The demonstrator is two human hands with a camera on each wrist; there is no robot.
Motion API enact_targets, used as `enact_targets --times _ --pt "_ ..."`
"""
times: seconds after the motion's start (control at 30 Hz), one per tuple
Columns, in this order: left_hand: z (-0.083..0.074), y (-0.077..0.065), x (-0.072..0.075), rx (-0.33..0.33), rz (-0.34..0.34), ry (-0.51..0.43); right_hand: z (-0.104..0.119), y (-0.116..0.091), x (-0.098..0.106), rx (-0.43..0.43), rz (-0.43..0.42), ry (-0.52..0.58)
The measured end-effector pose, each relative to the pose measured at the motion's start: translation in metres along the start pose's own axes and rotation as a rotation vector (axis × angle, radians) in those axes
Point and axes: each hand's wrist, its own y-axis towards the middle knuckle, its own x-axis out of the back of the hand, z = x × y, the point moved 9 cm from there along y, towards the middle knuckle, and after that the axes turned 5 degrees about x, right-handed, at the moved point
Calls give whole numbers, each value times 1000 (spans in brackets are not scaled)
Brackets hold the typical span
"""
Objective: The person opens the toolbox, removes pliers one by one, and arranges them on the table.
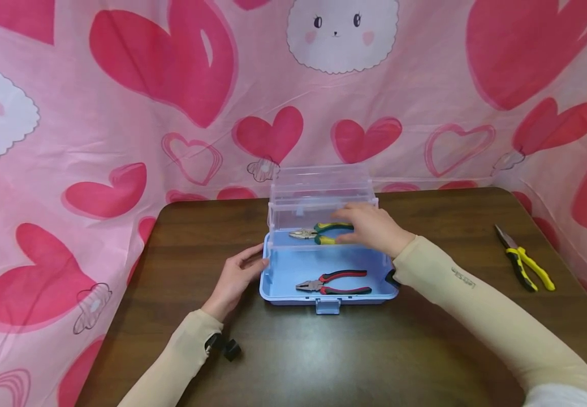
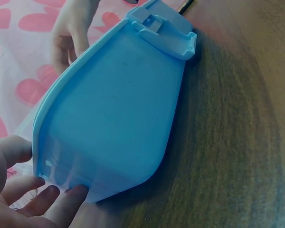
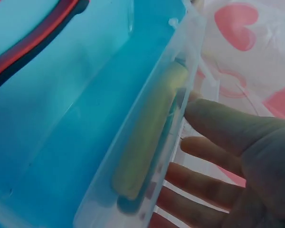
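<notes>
From here I see beige sleeves (image 1: 471,308), dark lettering (image 1: 463,277) on the right one, and black pieces (image 1: 214,342) at the wrists.

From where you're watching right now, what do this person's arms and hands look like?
Both arms wear beige sleeves, the right one with small dark lettering. White fabric shows higher on that arm. A small black device shows at the left wrist. The left hand and right hand wear no gloves.
</notes>
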Motion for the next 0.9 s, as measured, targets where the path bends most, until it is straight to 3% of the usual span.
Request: enact_targets --times 0.3,0.63,0.9 --pt "1 -1 -1 3 0 12 12 13 -6 97 70 -58" --pt "0 -1 -1 -9 2 -3 18 19 -10 100 113 -95" --pt "1 0 -1 -9 7 -7 21 27 -17 115 119 -215"
